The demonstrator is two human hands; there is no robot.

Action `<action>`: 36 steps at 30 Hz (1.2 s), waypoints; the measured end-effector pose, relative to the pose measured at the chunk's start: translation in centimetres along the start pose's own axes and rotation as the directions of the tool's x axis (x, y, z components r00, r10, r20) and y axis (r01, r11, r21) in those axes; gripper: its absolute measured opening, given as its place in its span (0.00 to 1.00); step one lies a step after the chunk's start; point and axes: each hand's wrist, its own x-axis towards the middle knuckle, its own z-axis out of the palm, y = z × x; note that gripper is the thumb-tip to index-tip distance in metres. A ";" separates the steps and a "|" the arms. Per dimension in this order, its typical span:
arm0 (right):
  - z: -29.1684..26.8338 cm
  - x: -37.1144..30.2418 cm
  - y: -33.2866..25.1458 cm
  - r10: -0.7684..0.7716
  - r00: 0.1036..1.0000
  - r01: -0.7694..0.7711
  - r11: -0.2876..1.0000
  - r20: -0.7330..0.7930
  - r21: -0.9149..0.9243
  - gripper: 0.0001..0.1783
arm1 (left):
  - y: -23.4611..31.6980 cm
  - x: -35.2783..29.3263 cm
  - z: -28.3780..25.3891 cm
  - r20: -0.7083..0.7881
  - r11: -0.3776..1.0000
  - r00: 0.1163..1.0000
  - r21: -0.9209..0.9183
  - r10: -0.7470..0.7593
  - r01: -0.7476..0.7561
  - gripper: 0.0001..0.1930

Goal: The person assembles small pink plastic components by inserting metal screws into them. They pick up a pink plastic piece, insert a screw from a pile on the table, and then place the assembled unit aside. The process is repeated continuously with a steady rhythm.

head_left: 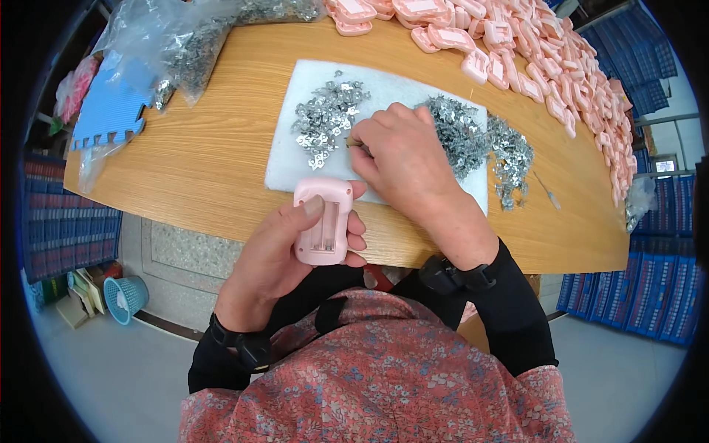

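Observation:
My left hand (267, 247) is wrapped round a pink plastic casing (331, 225), its thumb over the near face and fingertips showing along the right side. The casing has an open battery compartment, with small metal pieces at its lower end. My right hand (402, 151) is closed in a pinch above a white foam sheet (284, 159). A small brownish bit shows at its fingertips, but I cannot make out what it is. Just left of those fingertips lies a loose pile of flat metal battery contacts (323, 122). Metal springs or contacts (459, 140) are heaped right of the hand.
More metal pieces (509, 159) spill off the foam's right edge, near a thin tool (550, 193). Pink casings (532, 66) crowd the table's far right. At far left are a clear bag of metal parts (196, 55) and a blue foam mat (111, 103).

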 end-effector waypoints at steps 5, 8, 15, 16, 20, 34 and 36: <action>-1.8 -0.8 0.3 0.049 0.997 -0.035 0.971 -0.053 0.238 0.04 | 0.4 0.4 0.8 -0.124 0.998 0.990 0.024 0.062 -0.060 0.28; -2.3 -1.4 0.6 0.047 0.996 -0.016 0.935 -0.078 0.354 0.05 | 1.0 1.4 1.9 -0.221 0.996 0.972 -0.012 0.083 -0.087 0.27; -3.6 -2.1 0.0 -0.061 0.986 0.115 0.925 -0.157 0.362 0.07 | 1.7 2.9 1.9 -0.140 0.991 0.990 -0.127 0.031 -0.049 0.27; -3.7 -2.3 0.0 -0.069 0.984 0.123 0.928 -0.161 0.352 0.07 | 1.6 2.9 1.9 -0.115 0.991 0.993 -0.129 0.021 -0.036 0.27; -3.2 -3.1 -0.1 0.072 0.989 0.002 0.869 -0.132 0.494 0.07 | 1.2 3.4 2.5 -0.168 0.991 0.978 -0.030 0.123 -0.130 0.28; -3.3 -3.7 2.2 0.164 0.977 -0.127 0.961 -0.139 0.245 0.07 | 0.4 3.6 2.4 -0.289 0.942 0.914 0.262 0.285 -0.211 0.28; -4.6 -5.0 3.0 0.234 0.951 -0.183 0.953 -0.200 0.243 0.07 | 0.7 3.2 2.4 -0.305 0.935 0.906 0.290 0.294 -0.206 0.29</action>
